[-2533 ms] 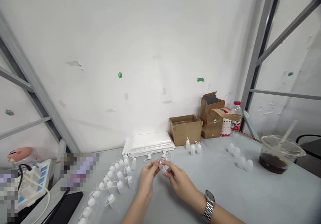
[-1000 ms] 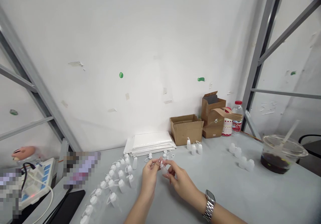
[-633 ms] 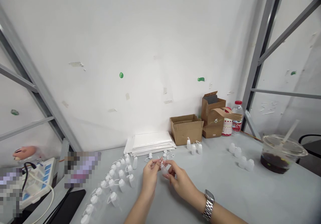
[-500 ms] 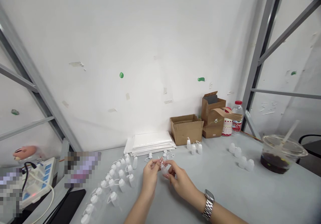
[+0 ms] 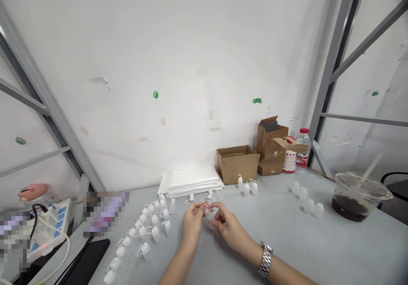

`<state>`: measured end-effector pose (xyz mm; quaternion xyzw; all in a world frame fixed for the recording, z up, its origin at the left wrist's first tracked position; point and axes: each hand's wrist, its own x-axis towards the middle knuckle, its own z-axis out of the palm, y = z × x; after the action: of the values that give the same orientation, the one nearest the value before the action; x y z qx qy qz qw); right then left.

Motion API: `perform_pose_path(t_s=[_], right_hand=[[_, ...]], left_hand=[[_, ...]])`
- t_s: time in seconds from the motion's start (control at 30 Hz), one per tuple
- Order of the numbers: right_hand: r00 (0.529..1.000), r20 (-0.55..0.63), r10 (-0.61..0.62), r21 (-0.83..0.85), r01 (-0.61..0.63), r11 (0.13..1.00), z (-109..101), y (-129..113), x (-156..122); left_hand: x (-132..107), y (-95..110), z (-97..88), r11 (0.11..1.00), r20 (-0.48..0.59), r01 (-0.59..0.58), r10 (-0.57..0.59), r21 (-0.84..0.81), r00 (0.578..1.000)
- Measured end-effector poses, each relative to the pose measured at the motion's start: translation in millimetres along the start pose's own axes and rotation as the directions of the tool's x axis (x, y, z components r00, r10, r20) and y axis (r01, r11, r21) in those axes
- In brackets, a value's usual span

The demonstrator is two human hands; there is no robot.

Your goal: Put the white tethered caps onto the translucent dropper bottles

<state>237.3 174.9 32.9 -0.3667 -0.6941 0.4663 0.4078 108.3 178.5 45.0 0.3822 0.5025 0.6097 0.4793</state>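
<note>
A small translucent plastic dropper bottle is held tilted between both hands over the middle of the desk. My left hand pinches it at its narrow top end, where fingertips partly hide the cap. My right hand has its thumb and fingers closed around the bottle's body. Left of my hands stand several capped white bottles in slanting rows, some with looped cap straps. Just beyond my fingers lie loose white caps.
White padded envelopes are stacked against the wall beside an open cardboard box. Three bottles stand before the box. At right are several loose bottles and a plastic bowl of dark drink. A black phone-like slab lies left.
The fingers of my right hand have shifted slightly on the bottle. Both hands stay in nearly the same place, and the bottles on the desk have not moved.
</note>
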Motion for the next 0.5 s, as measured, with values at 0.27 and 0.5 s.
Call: perform_pose_path(t_s=[0.27, 0.5], right_hand=[[1.000, 0.020, 0.005, 0.035, -0.006, 0.999, -0.7, -1.6, 0.5], [0.999, 0.043, 0.011, 0.035, -0.012, 0.999, -1.3, -7.8, -1.0]], left_hand=[[1.9, -6.5, -1.7, 0.998, -0.022, -0.036, 0.037, 0.057, 0.999], [0.2, -1.2, -0.3, 0.998, -0.038, -0.030, 0.032, 0.062, 0.999]])
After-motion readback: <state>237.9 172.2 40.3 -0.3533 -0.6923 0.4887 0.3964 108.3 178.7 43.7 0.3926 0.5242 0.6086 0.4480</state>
